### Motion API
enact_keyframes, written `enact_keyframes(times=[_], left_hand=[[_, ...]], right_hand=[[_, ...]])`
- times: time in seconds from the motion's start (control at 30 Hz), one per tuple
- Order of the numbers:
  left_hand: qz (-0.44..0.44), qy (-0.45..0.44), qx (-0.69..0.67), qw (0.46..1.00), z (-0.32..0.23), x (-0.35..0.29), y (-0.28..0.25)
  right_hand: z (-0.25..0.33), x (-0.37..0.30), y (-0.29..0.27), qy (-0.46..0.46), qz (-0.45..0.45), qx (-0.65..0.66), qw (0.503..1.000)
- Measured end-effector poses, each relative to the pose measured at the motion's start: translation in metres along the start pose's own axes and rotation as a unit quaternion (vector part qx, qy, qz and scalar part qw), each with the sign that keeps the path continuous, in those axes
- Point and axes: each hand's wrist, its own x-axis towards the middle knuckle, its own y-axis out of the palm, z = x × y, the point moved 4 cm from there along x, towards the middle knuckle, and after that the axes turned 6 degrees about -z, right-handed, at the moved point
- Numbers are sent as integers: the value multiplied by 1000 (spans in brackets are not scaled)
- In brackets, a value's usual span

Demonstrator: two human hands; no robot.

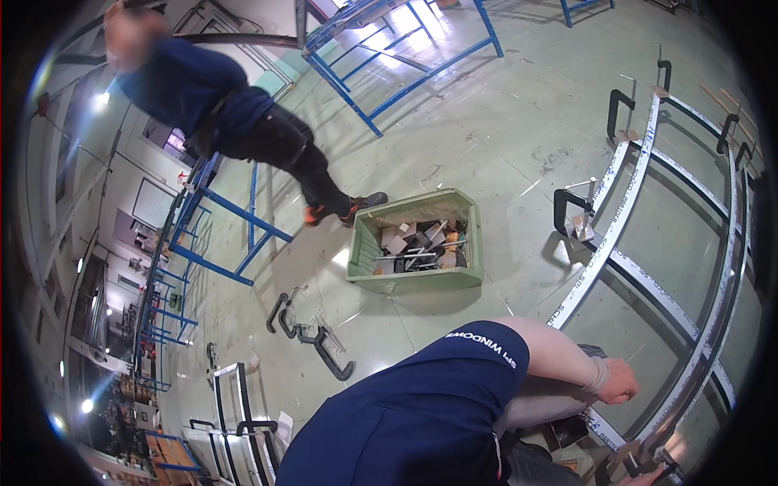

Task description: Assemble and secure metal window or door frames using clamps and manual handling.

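Aluminium frame rails lie clamped on the floor, the right hand clenched just beside one, the left hand out of sight, a green crate nearby.

A right hand grips a curved white-wrapped frame lying on the floor, black clamps fixed along it; a green crate of blocks sits nearby.

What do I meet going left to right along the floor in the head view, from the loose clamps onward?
Loose black clamps → green crate of parts → black clamp on the curved frame → curved frame, with the hand gripping its near end lower down.
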Motion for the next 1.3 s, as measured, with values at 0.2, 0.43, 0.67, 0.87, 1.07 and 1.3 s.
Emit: enact_keyframes(times=[0.2,0.43,0.67,0.87,1.07,1.3], left_hand=[[-5,5,9,1000,12,2,0],[29,-3,1,1000,6,7,-4],[24,5,-6,1000,3,9,-3],[24,-1,0,1000,7,9,0],[30,7,2,1000,7,11,1],[34,16,8,999,4,10,-7]], right_hand=[[104,-13,-41,187,-11,77,979],[79,-11,-28,258,12,157,953],[-7,3,16,326,34,241,914],[-93,26,61,363,53,299,881],[-48,15,56,369,92,356,854],[-14,5,44,390,94,420,814]])
